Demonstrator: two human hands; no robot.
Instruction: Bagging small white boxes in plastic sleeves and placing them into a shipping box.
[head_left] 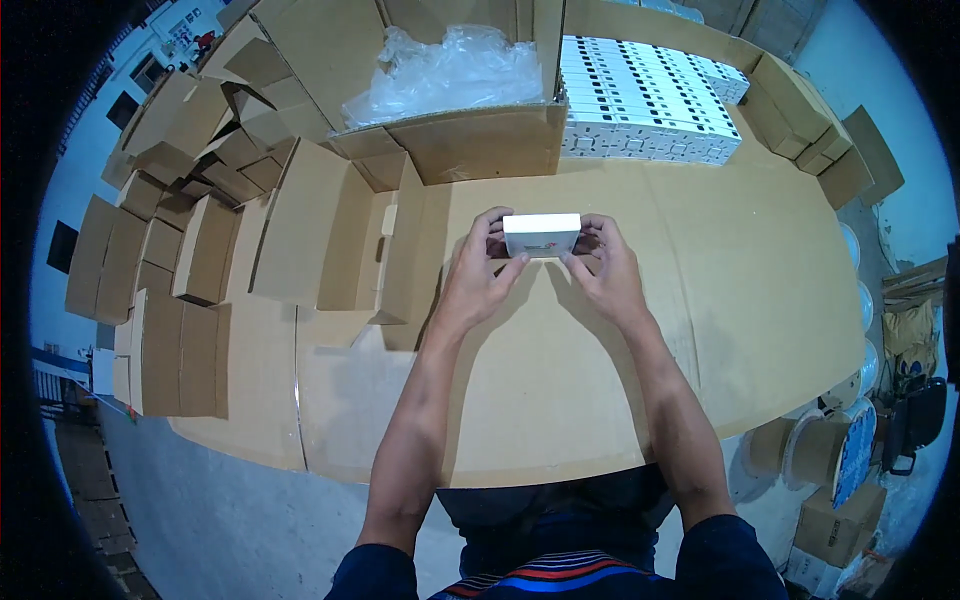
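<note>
At frame centre we hold a white box point(541, 235) between left hand point(479, 272) and right hand point(604, 268), both grips grasping its ends above the surface point(560, 400).

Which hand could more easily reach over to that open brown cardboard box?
Probably the left hand. Both hands grip the small white rectangular box, but the open brown cardboard box lies on the left, farther from the right hand.

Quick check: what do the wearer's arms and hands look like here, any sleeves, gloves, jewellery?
Both the left hand and the right hand are bare: no gloves, and no rings or watch visible. Forearms are uncovered. Dark navy short sleeves end above the elbows; the shirt front shows red, blue and white stripes.
</note>
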